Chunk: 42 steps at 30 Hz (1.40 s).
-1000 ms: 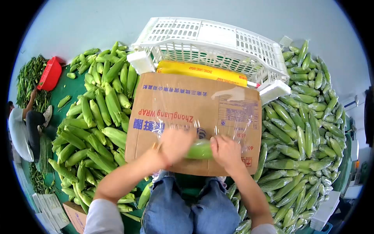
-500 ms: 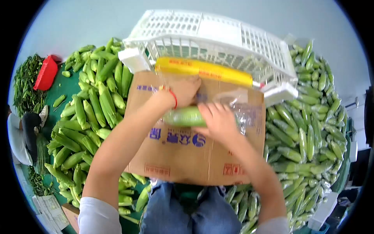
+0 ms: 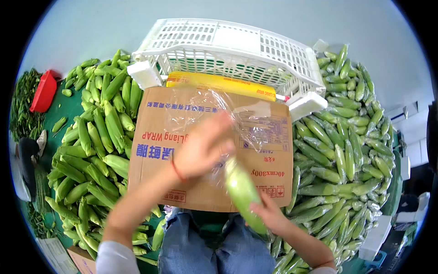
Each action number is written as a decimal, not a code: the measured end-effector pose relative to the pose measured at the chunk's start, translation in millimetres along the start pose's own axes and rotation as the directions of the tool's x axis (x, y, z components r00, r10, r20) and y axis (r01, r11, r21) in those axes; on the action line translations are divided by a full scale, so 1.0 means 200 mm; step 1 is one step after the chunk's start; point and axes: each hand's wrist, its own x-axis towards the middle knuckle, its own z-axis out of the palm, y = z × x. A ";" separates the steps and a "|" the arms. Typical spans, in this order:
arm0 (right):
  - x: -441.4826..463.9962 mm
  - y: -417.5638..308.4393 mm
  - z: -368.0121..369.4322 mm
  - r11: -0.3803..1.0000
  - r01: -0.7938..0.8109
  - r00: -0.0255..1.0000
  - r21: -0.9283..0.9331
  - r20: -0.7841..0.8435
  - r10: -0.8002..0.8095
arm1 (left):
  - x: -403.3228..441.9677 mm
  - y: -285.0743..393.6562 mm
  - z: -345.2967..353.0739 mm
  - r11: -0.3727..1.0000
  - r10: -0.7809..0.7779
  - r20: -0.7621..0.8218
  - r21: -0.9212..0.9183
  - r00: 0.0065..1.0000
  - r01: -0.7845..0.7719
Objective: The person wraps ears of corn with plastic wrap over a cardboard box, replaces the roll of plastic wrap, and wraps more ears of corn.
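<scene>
A green ear of corn hangs slanted over the front right edge of the cardboard box. Its lower end is gripped by my right hand. My left hand, blurred by motion and with a red string on its wrist, is above the middle of the box near the corn's upper tip, its fingers spread. Clear film lies crumpled on the box top beyond that hand. Behind it is a yellow roll marked with wrap lettering.
A white plastic crate stands behind the box. Unwrapped corn is piled at the left, film-wrapped corn at the right. At the far left are a red basket and part of a seated person.
The corn has gone from lying across the box to slanting over its front right edge, with my right hand moved down and right. My left hand has come off the roll side toward me.
</scene>
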 end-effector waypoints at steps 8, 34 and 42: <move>0.22 -0.06 0.23 0.369 -0.690 0.500 0.623 0.778 -0.380 | -0.05 0.21 0.13 -0.361 -0.284 0.100 -0.932 0.954 -0.010; 0.13 -0.08 -0.01 0.252 0.581 0.814 0.774 -0.557 -0.167 | -0.05 0.60 0.32 0.980 -0.132 0.490 0.196 0.862 0.038; 0.06 -0.19 -1.33 0.091 0.890 0.457 0.448 -0.879 -0.137 | -0.44 0.26 0.06 0.878 -0.111 0.235 0.479 0.966 -0.016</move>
